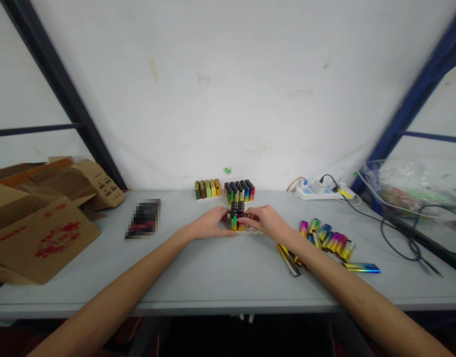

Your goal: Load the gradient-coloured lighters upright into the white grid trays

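Several upright lighters (233, 223) with black tops and shiny coloured bodies stand in a small white tray (253, 231) at the middle of the table. My left hand (212, 223) rests against their left side, thumb and fingers apart around the edge of the group. From the right, my right hand (264, 221) has its fingers pinched at a lighter (241, 226) on the right side of the group; its fingers partly cover the tray. Behind stand a full block of multicoloured lighters (239, 191) and a smaller block of yellow and green ones (208, 189).
Loose shiny lighters (334, 241) lie right of my right forearm. A power strip (320, 190) and black cables (395, 233) are at the back right, beside plastic bags (410, 183). Cardboard boxes (45, 238) and a pixelated dark object (144, 219) are on the left.
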Available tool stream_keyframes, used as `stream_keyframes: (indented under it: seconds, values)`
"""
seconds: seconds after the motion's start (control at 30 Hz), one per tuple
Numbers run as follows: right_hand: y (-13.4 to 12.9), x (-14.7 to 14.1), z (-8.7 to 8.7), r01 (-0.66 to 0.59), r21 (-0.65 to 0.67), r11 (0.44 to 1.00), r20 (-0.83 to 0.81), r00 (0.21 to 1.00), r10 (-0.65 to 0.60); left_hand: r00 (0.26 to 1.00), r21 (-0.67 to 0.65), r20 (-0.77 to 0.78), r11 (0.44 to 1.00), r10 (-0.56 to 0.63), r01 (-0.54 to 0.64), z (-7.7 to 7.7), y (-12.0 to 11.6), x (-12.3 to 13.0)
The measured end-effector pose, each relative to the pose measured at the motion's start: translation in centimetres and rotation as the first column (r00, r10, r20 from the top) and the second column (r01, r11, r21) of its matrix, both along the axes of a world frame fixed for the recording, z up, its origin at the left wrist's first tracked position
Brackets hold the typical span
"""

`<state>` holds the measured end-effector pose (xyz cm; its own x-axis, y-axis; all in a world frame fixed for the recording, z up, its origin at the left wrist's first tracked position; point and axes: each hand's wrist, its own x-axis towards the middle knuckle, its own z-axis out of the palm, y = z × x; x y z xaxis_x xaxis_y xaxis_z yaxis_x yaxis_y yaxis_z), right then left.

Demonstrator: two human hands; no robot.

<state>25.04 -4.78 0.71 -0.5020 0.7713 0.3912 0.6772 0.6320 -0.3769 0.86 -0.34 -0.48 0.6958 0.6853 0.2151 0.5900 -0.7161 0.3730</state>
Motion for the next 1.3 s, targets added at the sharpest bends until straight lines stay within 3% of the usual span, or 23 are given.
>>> stream_keyframes:
  seconds: [0.1, 0.2, 0.37, 0.43, 0.5, 0.57, 0.63, 0.77, 0.87, 0.93, 1.03, 1.3]
  values:
    - [-0.1, -0.2, -0.1, 0.075, 0.026, 0.997, 0.175, 0.981, -0.078, 1.0, 0.0, -0.013, 1.0, -0.001, 0.001, 0.1, 0.0, 0.0]
    - [-0.2, 0.3, 0.7, 0.079, 0.033, 0.996, 0.238, 0.967, -0.084, 1.0, -0.001, -0.01, 1.0, -0.001, 0.001, 0.0, 0.1, -0.1]
    - [-0.5, 4.0, 5.6, 0.179, 0.074, 0.981, 0.179, 0.965, -0.189, 1.0, -0.005, 0.015, 1.0, 0.002, -0.001, -0.5, 0.3, -0.2]
    - [-1.5, 6.2, 7.7, 0.202, 0.075, 0.976, 0.165, 0.963, -0.212, 1.0, -0.018, 0.016, 1.0, -0.006, 0.006, -0.6, 0.4, -0.3]
    - [-3.4, 8.5, 8.6, 0.183, 0.053, 0.982, 0.187, 0.964, -0.19, 1.0, -0.028, 0.02, 1.0, -0.011, 0.012, -0.6, 0.4, -0.3]
    - [-6.0, 10.9, 7.7, 0.167, 0.013, 0.986, 0.25, 0.954, -0.165, 0.999, -0.028, 0.031, 1.0, -0.012, 0.013, -0.6, 0.4, -0.3]
    - [-9.0, 13.1, 5.0, 0.215, -0.039, 0.976, 0.346, 0.919, -0.189, 1.0, -0.023, 0.027, 1.0, -0.014, 0.014, -0.6, 0.5, -0.2]
    - [-13.7, 16.1, -2.1, 0.476, -0.04, 0.879, 0.476, 0.782, -0.402, 1.0, -0.007, -0.004, 1.0, -0.007, 0.007, -0.3, 0.4, -0.1]
    - [-14.4, 16.5, -5.1, 0.586, -0.005, 0.81, 0.465, 0.719, -0.517, 1.0, -0.003, -0.011, 1.0, 0.012, -0.012, -0.1, 0.3, -0.1]
    - [-13.6, 16.0, -5.6, 0.595, -0.002, 0.804, 0.448, 0.719, -0.531, 1.0, -0.004, -0.019, 1.0, 0.011, -0.011, -0.1, 0.2, -0.1]
    - [-11.5, 14.9, -4.9, 0.578, 0.009, 0.816, 0.416, 0.74, -0.528, 1.0, -0.006, -0.018, 1.0, 0.008, -0.008, -0.3, 0.3, -0.2]
    - [-7.5, 13.9, -1.9, 0.363, -0.115, 0.925, 0.238, 0.914, -0.33, 1.0, -0.015, 0.013, 1.0, 0.01, -0.01, -0.6, 0.5, -0.3]
